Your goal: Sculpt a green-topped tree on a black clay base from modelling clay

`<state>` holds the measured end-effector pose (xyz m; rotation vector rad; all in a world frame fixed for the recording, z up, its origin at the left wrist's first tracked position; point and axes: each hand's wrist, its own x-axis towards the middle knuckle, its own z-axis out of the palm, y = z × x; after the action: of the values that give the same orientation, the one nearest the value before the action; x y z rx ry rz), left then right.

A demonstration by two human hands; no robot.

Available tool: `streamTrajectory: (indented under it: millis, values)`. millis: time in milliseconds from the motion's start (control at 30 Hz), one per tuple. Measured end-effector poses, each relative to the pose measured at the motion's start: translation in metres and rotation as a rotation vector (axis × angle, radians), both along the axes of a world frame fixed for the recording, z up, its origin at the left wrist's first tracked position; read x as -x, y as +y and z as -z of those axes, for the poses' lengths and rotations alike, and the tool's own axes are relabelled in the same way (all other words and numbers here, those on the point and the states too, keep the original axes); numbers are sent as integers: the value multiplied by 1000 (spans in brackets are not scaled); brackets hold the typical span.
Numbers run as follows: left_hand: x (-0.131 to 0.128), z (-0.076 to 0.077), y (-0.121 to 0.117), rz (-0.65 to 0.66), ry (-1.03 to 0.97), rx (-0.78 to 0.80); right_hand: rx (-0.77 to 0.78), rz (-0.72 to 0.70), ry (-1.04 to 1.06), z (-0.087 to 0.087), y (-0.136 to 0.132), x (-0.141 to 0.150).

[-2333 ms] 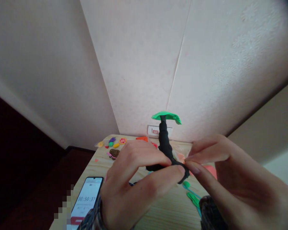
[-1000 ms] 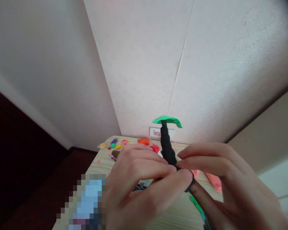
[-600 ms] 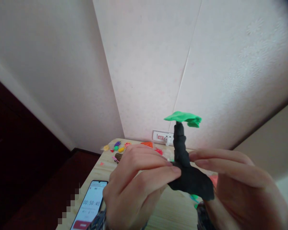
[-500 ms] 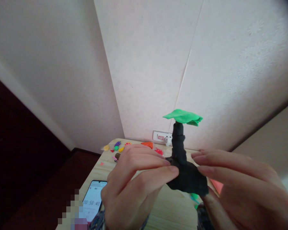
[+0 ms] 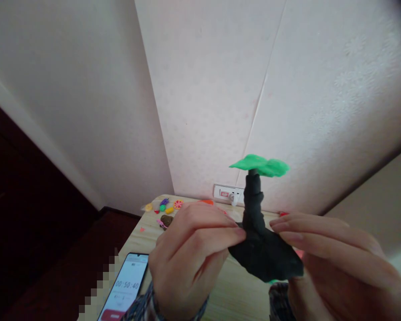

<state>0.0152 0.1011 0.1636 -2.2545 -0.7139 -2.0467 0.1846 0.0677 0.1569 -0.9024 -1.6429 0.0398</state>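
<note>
Both hands hold up a clay tree above the table. Its black base [image 5: 265, 261] is a wide flat lump, its black trunk [image 5: 253, 206] rises twisted and upright, and a flat green clay top [image 5: 259, 164] caps it. My left hand [image 5: 194, 254] pinches the base's left edge between thumb and fingers. On the right edge, my right hand [image 5: 337, 263] grips the base, fingers laid over the top and thumb hidden beneath.
A light wooden table [image 5: 227, 294] stands against the pale wall. Small coloured clay pieces [image 5: 165, 208] lie at its far left corner. A phone [image 5: 125, 287] showing a timer rests at the near left edge. A wall socket [image 5: 227, 193] sits behind the tree.
The tree was lifted off the table and its base tipped toward me, so the wide black underside now shows. Both hands kept their pinch on the base.
</note>
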Motion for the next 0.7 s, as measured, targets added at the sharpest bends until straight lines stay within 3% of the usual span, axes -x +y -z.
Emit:
streamTrajectory:
  millis: [100, 167, 400, 567, 700]
  values:
    - [1, 1, 0, 9, -20, -3, -50, -62, -191, -8, 0, -9]
    - [1, -1, -1, 26, -34, 1, -78, -69, -187, -4, 0, -5]
    - [-5, -5, -1, 153, -157, 48, -158, -53, 403, 13, 5, 39]
    - [-2, -3, -2, 31, -60, -11, 155, -270, 268, 6, 11, 23]
    - [2, -6, -5, 33, 73, -8, 374, -212, 332, 1, 11, 8]
